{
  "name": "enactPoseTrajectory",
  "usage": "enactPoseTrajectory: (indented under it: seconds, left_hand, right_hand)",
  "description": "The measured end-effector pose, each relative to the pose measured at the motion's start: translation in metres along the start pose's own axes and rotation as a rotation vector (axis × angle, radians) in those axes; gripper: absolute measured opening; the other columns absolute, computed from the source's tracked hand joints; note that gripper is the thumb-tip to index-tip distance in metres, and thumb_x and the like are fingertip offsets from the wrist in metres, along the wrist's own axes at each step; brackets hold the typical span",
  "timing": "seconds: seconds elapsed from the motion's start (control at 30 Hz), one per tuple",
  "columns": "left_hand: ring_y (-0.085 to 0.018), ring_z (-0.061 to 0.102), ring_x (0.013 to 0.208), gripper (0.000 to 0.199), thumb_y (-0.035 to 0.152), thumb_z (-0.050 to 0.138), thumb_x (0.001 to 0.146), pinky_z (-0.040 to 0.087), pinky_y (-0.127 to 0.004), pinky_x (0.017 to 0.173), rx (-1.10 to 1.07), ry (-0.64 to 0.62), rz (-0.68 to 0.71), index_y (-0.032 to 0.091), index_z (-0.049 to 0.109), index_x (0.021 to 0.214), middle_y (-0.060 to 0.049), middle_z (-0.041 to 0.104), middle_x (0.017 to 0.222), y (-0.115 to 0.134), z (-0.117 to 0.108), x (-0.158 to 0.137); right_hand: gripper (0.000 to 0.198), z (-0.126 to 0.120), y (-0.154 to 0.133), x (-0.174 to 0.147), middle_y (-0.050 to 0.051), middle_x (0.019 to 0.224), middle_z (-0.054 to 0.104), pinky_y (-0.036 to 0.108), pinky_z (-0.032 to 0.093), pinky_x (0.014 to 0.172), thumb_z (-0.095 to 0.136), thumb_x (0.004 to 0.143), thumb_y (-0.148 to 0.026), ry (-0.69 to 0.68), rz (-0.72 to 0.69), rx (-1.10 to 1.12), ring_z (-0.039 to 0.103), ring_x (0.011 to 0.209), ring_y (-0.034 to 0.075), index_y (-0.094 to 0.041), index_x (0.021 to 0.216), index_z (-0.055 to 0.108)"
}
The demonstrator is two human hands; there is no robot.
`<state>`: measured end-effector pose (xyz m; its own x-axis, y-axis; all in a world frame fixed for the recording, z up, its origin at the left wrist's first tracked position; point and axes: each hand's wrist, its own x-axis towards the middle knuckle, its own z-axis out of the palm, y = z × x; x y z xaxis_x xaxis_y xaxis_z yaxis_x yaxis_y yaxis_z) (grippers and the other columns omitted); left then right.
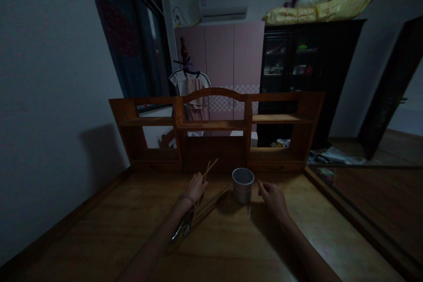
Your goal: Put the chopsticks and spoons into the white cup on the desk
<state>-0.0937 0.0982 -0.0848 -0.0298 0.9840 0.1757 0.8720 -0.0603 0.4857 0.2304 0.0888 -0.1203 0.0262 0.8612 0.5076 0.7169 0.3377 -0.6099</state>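
My left hand (197, 188) is closed around thin wooden chopsticks (211, 166), whose tips stick out above the fingers toward the back of the table. Below that wrist, shiny metal spoons (187, 228) show partly; the forearm and dim light hide how they lie. More chopsticks (214, 200) rest slantwise on the wooden table (132, 220) between this hand and a metal cup (243, 187). The cup stands upright with its mouth up. Just right of it, apart from its wall, my right hand (271, 196) has its fingers curled in, with nothing visible in them.
A wooden shelf unit (211, 125) stands along the table's back edge. A white wall (59, 132) borders the left side, and a raised wooden edge (343, 211) runs along the right. Behind are a pink wardrobe (220, 55) and a dark cabinet (307, 61).
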Motion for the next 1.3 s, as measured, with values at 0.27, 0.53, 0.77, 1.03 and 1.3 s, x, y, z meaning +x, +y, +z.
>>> enactPoseTrajectory:
  seconds: [0.27, 0.53, 0.77, 1.03, 1.3]
  left_hand:
    - [-0.017, 0.066, 0.07, 0.016, 0.03, 0.039, 0.092, 0.049, -0.025, 0.065, -0.337, 0.047, 0.038, 0.019, 0.051, 0.095, -0.003, 0.066, 0.077, 0.003, -0.051, -0.004]
    - [-0.021, 0.065, 0.104, 0.03, 0.039, 0.056, 0.09, 0.047, -0.031, 0.094, -0.987, 0.172, 0.193, 0.021, 0.061, 0.114, -0.007, 0.071, 0.106, 0.058, -0.095, -0.105]
    - [-0.027, 0.063, 0.106, 0.031, 0.046, 0.064, 0.083, 0.049, -0.036, 0.095, -1.151, 0.027, 0.148, 0.02, 0.071, 0.1, -0.01, 0.07, 0.11, 0.085, -0.015, -0.157]
    - [-0.025, 0.063, 0.096, 0.031, 0.048, 0.06, 0.086, 0.05, -0.032, 0.089, -1.097, -0.06, 0.237, 0.019, 0.072, 0.088, -0.008, 0.07, 0.097, 0.082, -0.005, -0.166]
    - [-0.023, 0.068, 0.093, 0.021, 0.037, 0.059, 0.089, 0.051, -0.028, 0.084, -1.008, -0.136, 0.154, 0.022, 0.07, 0.097, -0.005, 0.073, 0.094, 0.067, 0.0, -0.166]
  right_hand:
    - [0.058, 0.003, -0.001, -0.002, 0.004, 0.055, 0.061, 0.027, 0.032, 0.052, 0.04, 0.099, -0.051, 0.033, -0.026, 0.034, 0.059, 0.052, 0.02, -0.019, 0.055, 0.06]
    - [0.053, -0.037, -0.054, -0.003, 0.003, 0.062, 0.058, 0.026, 0.035, 0.056, 0.042, 0.1, -0.056, 0.151, -0.122, 0.167, 0.056, 0.057, 0.018, -0.017, 0.068, 0.061]
    - [0.013, -0.064, -0.171, -0.059, 0.001, 0.096, 0.061, 0.025, 0.044, 0.075, 0.062, 0.097, -0.033, -0.259, -0.354, 0.504, 0.059, 0.085, 0.018, -0.023, 0.104, 0.066]
    - [0.019, -0.055, -0.182, -0.063, 0.002, 0.085, 0.056, 0.025, 0.042, 0.065, 0.057, 0.098, -0.026, -0.337, -0.351, 0.572, 0.056, 0.077, 0.017, -0.018, 0.08, 0.06]
    - [0.021, -0.054, -0.186, -0.048, 0.0, 0.079, 0.053, 0.024, 0.04, 0.059, 0.059, 0.098, -0.031, -0.332, -0.345, 0.549, 0.053, 0.07, 0.016, -0.018, 0.082, 0.061]
